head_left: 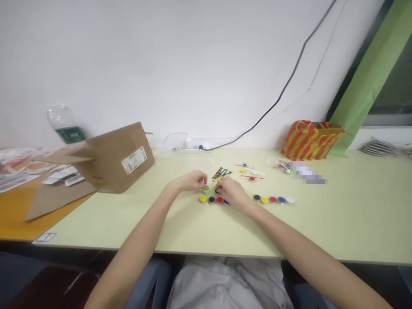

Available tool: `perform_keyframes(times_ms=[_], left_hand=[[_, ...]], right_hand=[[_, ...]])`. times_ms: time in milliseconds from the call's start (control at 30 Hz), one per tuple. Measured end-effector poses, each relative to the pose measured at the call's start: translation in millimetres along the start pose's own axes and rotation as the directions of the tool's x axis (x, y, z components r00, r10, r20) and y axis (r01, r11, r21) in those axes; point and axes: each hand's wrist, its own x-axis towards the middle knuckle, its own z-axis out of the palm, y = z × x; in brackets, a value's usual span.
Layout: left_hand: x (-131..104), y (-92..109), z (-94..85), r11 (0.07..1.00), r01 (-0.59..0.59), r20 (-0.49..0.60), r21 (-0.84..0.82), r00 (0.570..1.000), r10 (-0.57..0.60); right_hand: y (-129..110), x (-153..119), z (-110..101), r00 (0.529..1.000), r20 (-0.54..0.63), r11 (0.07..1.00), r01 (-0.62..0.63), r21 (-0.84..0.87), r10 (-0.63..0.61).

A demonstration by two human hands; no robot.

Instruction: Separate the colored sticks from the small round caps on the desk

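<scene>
My left hand [195, 181] is closed, with its fingertips down on a small round piece with a bright green top [205, 192]. Just to the right, my right hand [230, 190] pinches a black-topped round piece [216, 191], which its fingers partly cover. In front of both hands runs a row of similar round pieces with clear sides, among them a yellow one [202, 199], a black one [211, 200] and a red one [219, 200]. Part of that row is hidden under my right hand and wrist. Behind the hands lies a pile of coloured sticks [220, 173].
Beyond the pile are a red piece with a stick [252, 178] and several others. A cardboard box [119, 159] stands left, and a striped bag [310, 141] back right. A power strip [195, 148] with a black cable sits by the wall. Plastic packaging [285, 166] lies right.
</scene>
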Motion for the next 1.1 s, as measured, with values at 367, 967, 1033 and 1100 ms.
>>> perform_keyframes(times_ms=[367, 967, 1033, 1100], left_hand=[[3.0, 2.8, 8.8, 0.998, -0.051, 0.104, -0.02, 0.993, 0.053], [14.8, 0.6, 11.9, 0.988, -0.145, 0.214, -0.053, 0.965, 0.153], [12.5, -2.3, 13.3, 0.986, -0.147, 0.182, -0.08, 0.97, 0.159], [9.7, -6.0, 14.8, 0.982, -0.151, 0.148, -0.117, 0.975, 0.168]], right_hand=[[0.5, 7.4, 8.0, 0.998, -0.014, 0.988, 0.059, 0.142, -0.058], [2.5, 19.2, 1.0, 0.995, 0.049, 0.968, 0.073, 0.238, -0.087], [3.9, 18.8, -0.1, 0.993, 0.046, 0.96, 0.094, 0.264, -0.11], [4.1, 17.3, -1.5, 0.991, 0.036, 0.953, 0.115, 0.28, -0.13]])
